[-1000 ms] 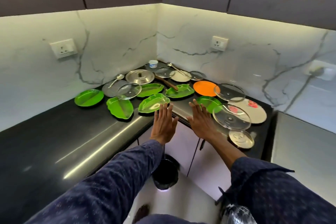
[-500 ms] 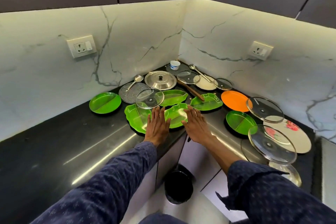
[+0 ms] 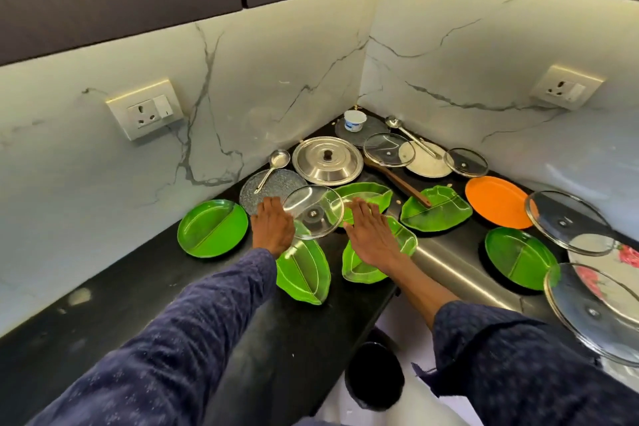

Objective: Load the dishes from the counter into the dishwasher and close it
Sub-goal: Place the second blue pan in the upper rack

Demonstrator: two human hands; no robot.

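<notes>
Hands flat and holding nothing, left hand (image 3: 273, 226) and right hand (image 3: 371, 235) flank the glass lid (image 3: 313, 211) on the desk (image 3: 103, 304); you should grip its rim, lifting level.

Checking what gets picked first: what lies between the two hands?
In the head view, a glass lid lies between left hand and right hand.

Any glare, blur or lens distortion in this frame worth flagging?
Head view: wide-angle bending curves the backsplash edges; under-cabinet light streaks glare across the counter; the glass lid between both hands shows reflections; hands look slightly soft.
</notes>
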